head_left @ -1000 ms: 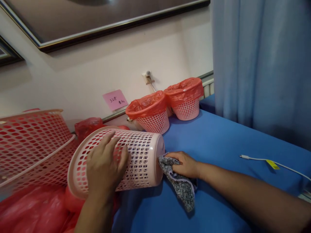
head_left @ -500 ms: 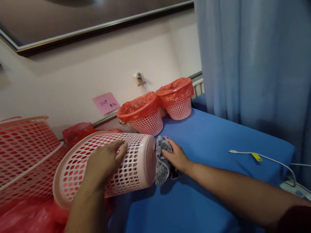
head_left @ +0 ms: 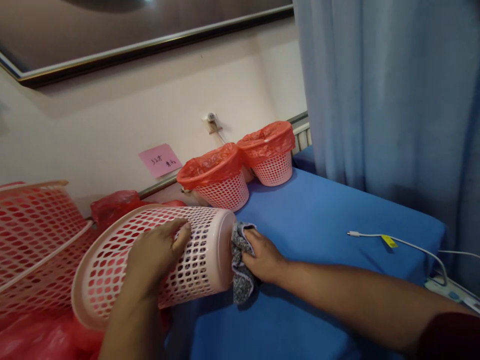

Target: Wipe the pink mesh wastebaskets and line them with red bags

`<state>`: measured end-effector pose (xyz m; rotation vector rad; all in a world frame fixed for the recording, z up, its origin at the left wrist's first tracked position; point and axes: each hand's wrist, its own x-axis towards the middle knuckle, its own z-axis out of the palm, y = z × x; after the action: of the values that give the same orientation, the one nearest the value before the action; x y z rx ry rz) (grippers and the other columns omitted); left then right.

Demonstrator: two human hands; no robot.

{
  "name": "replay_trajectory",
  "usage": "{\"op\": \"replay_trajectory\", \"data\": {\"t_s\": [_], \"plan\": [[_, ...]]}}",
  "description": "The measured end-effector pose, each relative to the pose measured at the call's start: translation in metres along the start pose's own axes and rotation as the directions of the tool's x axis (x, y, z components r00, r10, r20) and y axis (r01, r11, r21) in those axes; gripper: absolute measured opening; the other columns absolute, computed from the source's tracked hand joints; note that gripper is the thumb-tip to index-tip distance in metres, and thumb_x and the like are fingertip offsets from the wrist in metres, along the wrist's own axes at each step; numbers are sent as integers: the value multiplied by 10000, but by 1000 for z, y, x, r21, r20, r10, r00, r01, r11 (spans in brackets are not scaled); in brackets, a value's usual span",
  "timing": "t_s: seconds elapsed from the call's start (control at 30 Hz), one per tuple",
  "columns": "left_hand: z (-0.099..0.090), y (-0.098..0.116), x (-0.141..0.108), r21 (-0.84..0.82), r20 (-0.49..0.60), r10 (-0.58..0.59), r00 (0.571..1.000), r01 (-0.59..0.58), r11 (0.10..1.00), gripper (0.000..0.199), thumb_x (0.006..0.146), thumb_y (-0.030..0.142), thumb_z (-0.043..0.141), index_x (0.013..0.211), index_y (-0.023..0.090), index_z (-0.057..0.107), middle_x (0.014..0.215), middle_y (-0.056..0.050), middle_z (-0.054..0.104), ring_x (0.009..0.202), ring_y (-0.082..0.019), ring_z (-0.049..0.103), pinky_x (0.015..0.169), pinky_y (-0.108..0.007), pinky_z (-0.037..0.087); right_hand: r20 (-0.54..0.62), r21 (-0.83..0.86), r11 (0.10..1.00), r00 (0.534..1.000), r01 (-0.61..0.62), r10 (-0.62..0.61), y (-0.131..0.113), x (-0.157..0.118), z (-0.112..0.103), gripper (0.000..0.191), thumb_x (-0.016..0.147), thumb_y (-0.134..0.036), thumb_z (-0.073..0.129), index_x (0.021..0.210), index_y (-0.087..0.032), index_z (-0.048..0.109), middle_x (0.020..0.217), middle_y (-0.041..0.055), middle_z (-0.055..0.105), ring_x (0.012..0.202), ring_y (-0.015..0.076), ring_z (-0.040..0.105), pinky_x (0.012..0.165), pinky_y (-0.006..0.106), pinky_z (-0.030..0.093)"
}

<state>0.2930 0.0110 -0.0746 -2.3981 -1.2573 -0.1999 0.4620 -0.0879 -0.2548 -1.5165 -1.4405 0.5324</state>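
A pink perforated plastic wastebasket (head_left: 195, 250) lies tipped on its side, its base turned to the right and its rim to the left. My left hand (head_left: 157, 255) holds it from above, thumb and fingers against the lattice wall. Bunched in my right hand (head_left: 264, 257) is a grey cloth (head_left: 242, 280) with a pale edging. The cloth is pressed to the outside of the basket's base. My right fingers are closed round it, partly hidden in its folds.
Two baskets lined with red bags, a nearer one (head_left: 225, 192) and a farther one (head_left: 275, 170), stand by the wall on the blue-covered bed (head_left: 315, 215). More baskets (head_left: 33, 235) and red plastic bags (head_left: 45, 335) crowd the left. A white cable (head_left: 369, 235) lies right, before a blue curtain (head_left: 337, 90).
My right hand and the cloth have moved lower across the basket's base. The whole view has shifted slightly, and my left hand keeps its hold on the wastebasket.
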Motion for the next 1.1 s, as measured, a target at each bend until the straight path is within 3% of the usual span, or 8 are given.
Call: {"op": "replay_trajectory", "data": {"t_s": [0.13,0.27,0.33,0.53,0.67,0.77,1.0,1.1], "plan": [[5,-3,-3,-15,-19,-10,1000,10,1000,559,994,488,369,1251,226,790,1243,-109,807,1133,-388,756,963,-489,564,69,-24,990,989,136,-135,-4,-9,3,546,827,-195,617,1370,-160,577,1444,157,599,1313,294,577,1117,430,473],[7,-4,-6,-13,12,-37,999,37,999,632,1003,508,308,1292,181,766,1295,-151,778,1170,-436,734,983,-556,555,115,-67,998,993,18,-10,-1,-9,5,326,818,-209,615,1135,-163,681,1159,138,725,1063,304,690,967,450,559],[8,-5,-8,-11,-6,-36,999,36,999,628,1003,500,310,1300,181,762,1272,-159,786,1150,-450,738,952,-573,567,47,-60,998,999,-1,4,-2,-7,2,378,851,-193,563,1219,-166,644,1229,137,705,1137,289,665,1025,436,535],[10,-5,-11,-27,-28,-25,999,24,999,632,1003,484,310,1306,154,756,1277,-177,780,1172,-451,728,968,-587,562,-211,-67,922,897,382,-387,-19,-12,3,721,854,-201,566,1551,-136,393,1545,183,489,1419,333,458,1228,535,380],[7,-3,-12,-15,12,-44,999,44,999,614,1009,458,320,1326,134,733,1327,-174,758,1209,-445,711,997,-580,548,-64,-2,995,993,98,-97,-14,-17,21,660,817,-178,601,1469,-135,509,1511,185,532,1349,338,544,1182,510,445],[6,-1,-14,-16,9,-49,999,49,999,588,1006,456,345,1331,148,726,1336,-163,755,1214,-430,710,1007,-566,547,-28,49,995,996,-87,88,-3,-11,26,506,834,-169,586,1339,-133,602,1343,182,652,1255,327,626,1130,510,492],[9,-1,-15,-46,-74,-40,996,37,998,530,984,442,414,1267,159,762,1280,-163,782,1155,-432,731,983,-587,561,-285,43,967,931,249,-227,-13,24,4,738,854,-153,553,1571,-148,378,1639,148,418,1546,253,347,1296,440,284],[10,-1,-14,-27,-90,-35,995,32,999,528,985,431,400,1239,153,770,1242,-165,796,1133,-448,736,965,-593,565,-115,37,998,992,59,-54,-8,32,5,699,856,-123,543,1544,-140,422,1640,138,435,1513,232,404,1263,383,328]]}}
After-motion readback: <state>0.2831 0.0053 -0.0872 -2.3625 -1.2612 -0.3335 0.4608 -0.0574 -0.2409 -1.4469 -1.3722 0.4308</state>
